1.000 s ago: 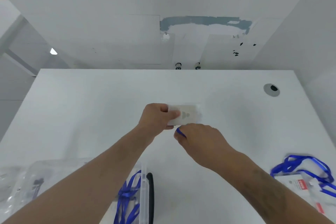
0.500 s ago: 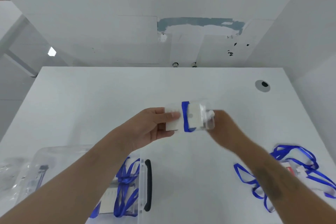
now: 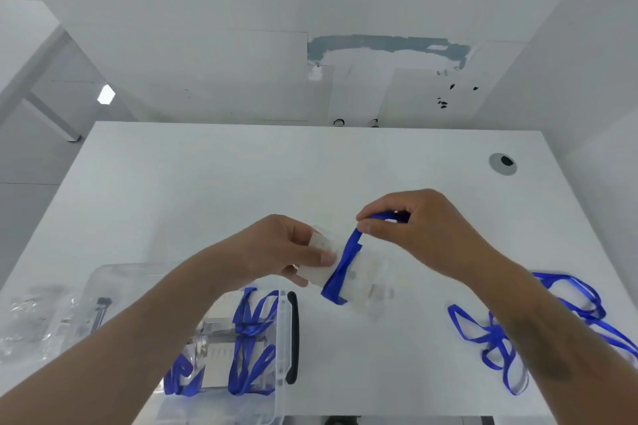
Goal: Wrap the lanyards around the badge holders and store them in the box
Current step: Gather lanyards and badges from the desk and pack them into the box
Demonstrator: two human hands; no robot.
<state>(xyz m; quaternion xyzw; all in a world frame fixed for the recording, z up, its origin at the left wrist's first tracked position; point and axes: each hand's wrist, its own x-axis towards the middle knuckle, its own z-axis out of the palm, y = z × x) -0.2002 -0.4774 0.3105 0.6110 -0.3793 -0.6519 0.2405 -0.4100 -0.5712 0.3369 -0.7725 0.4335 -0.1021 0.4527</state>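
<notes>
— How many badge holders do you count?

— One clear badge holder [image 3: 359, 278] is held above the middle of the white table [image 3: 207, 183]. At least two more lie wrapped in blue inside the clear plastic box [image 3: 281, 355] at the table's near edge; I cannot tell the exact number. A loose tangle of blue lanyards [image 3: 497, 335] lies by the right edge, partly under the forearm, count unclear.

— And the hands?

— The left hand [image 3: 276, 252] grips the holder's left end, thumb across its face, fingers curled behind. The right hand [image 3: 417, 228] pinches the blue lanyard [image 3: 345, 262] between thumb and forefinger just above the holder; the strap runs down and bands the holder's middle.

— Anything else?

— Crumpled clear plastic bags [image 3: 38, 324] lie by the left edge, beside the box.
</notes>
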